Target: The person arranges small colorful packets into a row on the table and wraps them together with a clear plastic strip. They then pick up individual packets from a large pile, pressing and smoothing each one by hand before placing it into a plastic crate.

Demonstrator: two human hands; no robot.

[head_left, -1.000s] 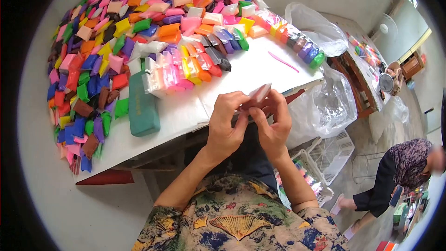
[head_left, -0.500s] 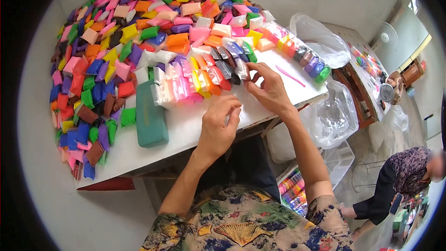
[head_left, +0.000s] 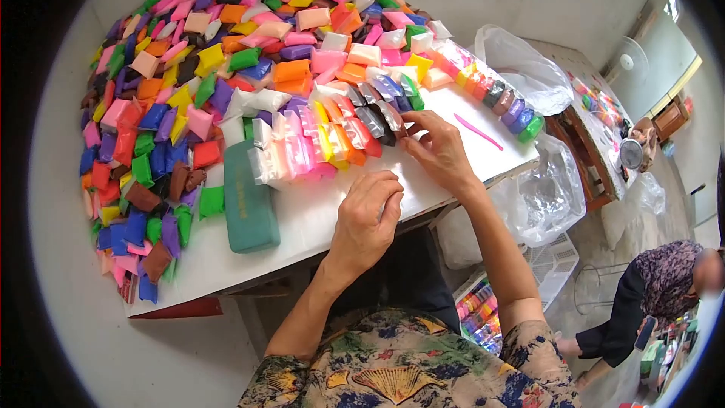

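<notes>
On the white table, small wrapped packets lie in rows, from pale and pink ones [head_left: 291, 153] through yellow and orange to black, brown, blue and green. My right hand [head_left: 438, 153] pinches the near end of a brown packet [head_left: 390, 115] at the rows' right side. Below the rows hangs my left hand [head_left: 366, 215], its fingers curled inward; whether anything is inside them is hidden. A green block [head_left: 251, 200] stands against the left end of the rows. Right of my right hand lies a pink plastic tool [head_left: 479, 131].
A large heap of coloured packets [head_left: 198, 60] covers the table's back and left. A bagged row of packets [head_left: 495, 94] lies at right, beside clear plastic bags [head_left: 540, 189]. Another person [head_left: 664, 287] holding a phone is at lower right. A crate [head_left: 551, 261] sits below.
The view has shifted slightly. My right fingers are now on the brown packet's near end, which lies flatter in the row. My left hand sits a little lower, farther from the packets.
</notes>
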